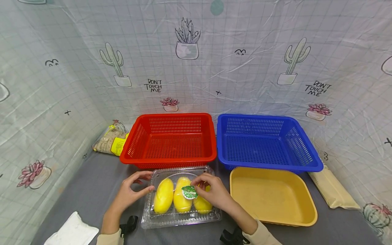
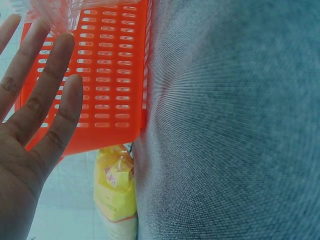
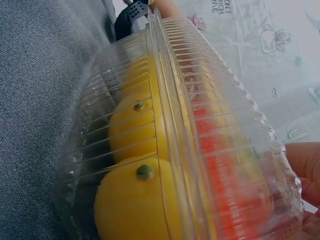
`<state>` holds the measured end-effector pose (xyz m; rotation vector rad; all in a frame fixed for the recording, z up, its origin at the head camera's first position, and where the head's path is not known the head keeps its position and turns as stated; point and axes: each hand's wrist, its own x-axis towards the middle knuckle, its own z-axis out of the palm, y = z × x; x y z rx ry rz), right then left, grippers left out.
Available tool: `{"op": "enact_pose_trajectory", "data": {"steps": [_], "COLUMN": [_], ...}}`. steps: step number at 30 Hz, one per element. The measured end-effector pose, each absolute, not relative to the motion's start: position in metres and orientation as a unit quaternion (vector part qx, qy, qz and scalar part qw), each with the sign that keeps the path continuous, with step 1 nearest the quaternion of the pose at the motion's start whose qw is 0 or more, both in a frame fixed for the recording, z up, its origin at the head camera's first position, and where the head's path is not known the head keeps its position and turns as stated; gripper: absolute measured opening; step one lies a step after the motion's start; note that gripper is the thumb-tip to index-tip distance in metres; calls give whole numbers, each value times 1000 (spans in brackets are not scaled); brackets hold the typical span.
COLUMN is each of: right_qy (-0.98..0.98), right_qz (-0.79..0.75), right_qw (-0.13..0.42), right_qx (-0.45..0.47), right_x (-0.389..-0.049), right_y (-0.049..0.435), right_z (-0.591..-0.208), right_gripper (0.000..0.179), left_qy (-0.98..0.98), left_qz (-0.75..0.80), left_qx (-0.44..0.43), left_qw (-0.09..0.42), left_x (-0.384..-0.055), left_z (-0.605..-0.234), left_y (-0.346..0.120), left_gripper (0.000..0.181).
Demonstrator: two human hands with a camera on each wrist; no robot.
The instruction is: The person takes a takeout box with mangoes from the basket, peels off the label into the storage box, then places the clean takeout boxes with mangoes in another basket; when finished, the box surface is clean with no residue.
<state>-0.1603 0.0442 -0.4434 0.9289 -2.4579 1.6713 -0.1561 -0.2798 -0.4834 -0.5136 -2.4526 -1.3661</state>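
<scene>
A clear plastic clamshell box [image 1: 171, 223] lies closed on the grey cloth, with three yellow mangoes [image 1: 163, 195] inside. In the right wrist view, green stem ends show on the mangoes [image 3: 132, 205]. On the lid is a round green-and-white sticker [image 1: 189, 192]. My right hand [image 1: 214, 192] reaches over the lid and pinches the sticker's upper right edge between thumb and fingertips. My left hand [image 1: 130, 190] is at the box's left side, fingers spread and loosely bent, thumb tip at the rim; in the left wrist view its fingers [image 2: 37, 102] hold nothing.
Behind the box stand a red basket [image 1: 168, 161] and a blue basket [image 1: 269, 166]. To the right is a yellow tray [image 1: 272, 197], with a beige packet [image 1: 332, 187] beyond it. A yellow-labelled bag [image 1: 110, 141] leans at the back left; a white packet [image 1: 73, 231] lies front left.
</scene>
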Motion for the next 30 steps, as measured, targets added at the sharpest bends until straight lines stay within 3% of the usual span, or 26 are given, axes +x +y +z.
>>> {"op": "enact_pose_trajectory", "data": {"steps": [11,21,30], "right_qy": [-771,-721,-692], "right_qz": [563,638,673], "right_qw": [-1,-60,-57], "right_qx": [298,262,256], "right_x": [-157,-161,-157], "right_y": [48,56,61], "right_z": [-441,-442,-440], "right_gripper": [9,13,13], "left_qy": [-853,-856,-856], "left_qz": [-467,-469,-470], "left_qx": [-176,-170,-167], "left_qw": [149,139,138], "left_x": [-149,-142,-140], "left_z": [-467,-451,-452], "left_y": [-269,-262,-262], "left_gripper": [49,47,46]}}
